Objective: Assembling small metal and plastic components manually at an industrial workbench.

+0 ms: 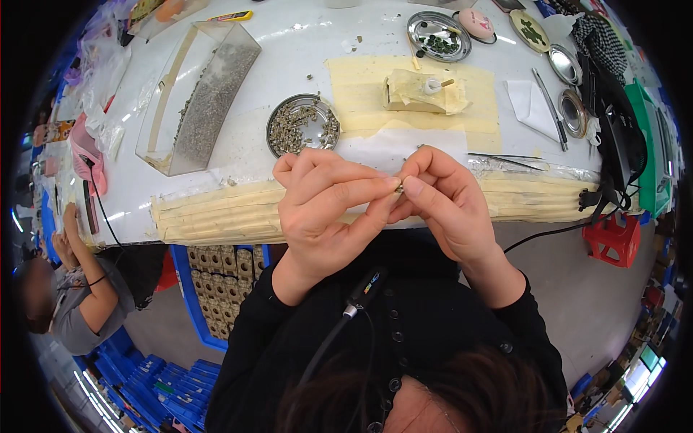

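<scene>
Between my two hands, just above the table's taped front edge, is a tiny metallic piece [399, 188], too small to name. My left hand [325, 209] pinches it between thumb and forefinger, the other fingers curled. My right hand [447, 206] closes on the same spot with thumb and fingertips touching it. Beyond my left hand stands a round metal dish [303, 124] with many small metallic bits. A clear box [198, 97] at the left holds a heap of similar grey bits. Past my right hand, a tape-wrapped block [415, 97] bears a small white bottle [433, 86] with a stick in it.
Tweezers [509, 160] lie right of my hands. Further right are a white cloth [530, 108], a pen-like tool [550, 108] and metal lids [574, 113]. A dish of dark green pieces [439, 37] stands at the back. A blue crate [191, 303] sits below the table edge; another person [86, 296] works at the left.
</scene>
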A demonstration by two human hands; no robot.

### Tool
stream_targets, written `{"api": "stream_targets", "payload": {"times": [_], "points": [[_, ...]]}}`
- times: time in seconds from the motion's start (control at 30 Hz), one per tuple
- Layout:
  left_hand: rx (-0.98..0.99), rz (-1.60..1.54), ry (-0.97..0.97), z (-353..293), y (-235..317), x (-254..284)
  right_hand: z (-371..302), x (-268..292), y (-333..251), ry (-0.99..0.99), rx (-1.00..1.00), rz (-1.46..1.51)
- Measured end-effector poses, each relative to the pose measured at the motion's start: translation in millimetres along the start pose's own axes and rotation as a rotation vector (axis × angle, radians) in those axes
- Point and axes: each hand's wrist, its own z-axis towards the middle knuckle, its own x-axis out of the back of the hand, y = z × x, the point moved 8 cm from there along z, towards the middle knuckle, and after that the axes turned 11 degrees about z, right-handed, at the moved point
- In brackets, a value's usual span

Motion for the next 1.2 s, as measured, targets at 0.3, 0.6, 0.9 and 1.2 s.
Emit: {"api": "stream_targets", "payload": {"times": [0.3,0.6,0.9,1.2], "points": [[-0.051,0.246,0.058,-1,13,5,-8,-16,-17,-0.032,0.355,-0.541],[-0.037,0.186,0.036,-2,7,1,-2,-3,-5,0.019,0.150,-0.249],[0.006,-0.066,-0.012,-2,-5,-2,1,4,10,-0.008,-0.154,0.066],[0.008,-0.023,0.001,-1,-3,1,1,0,7,-0.012,-0.083,0.038]]}}
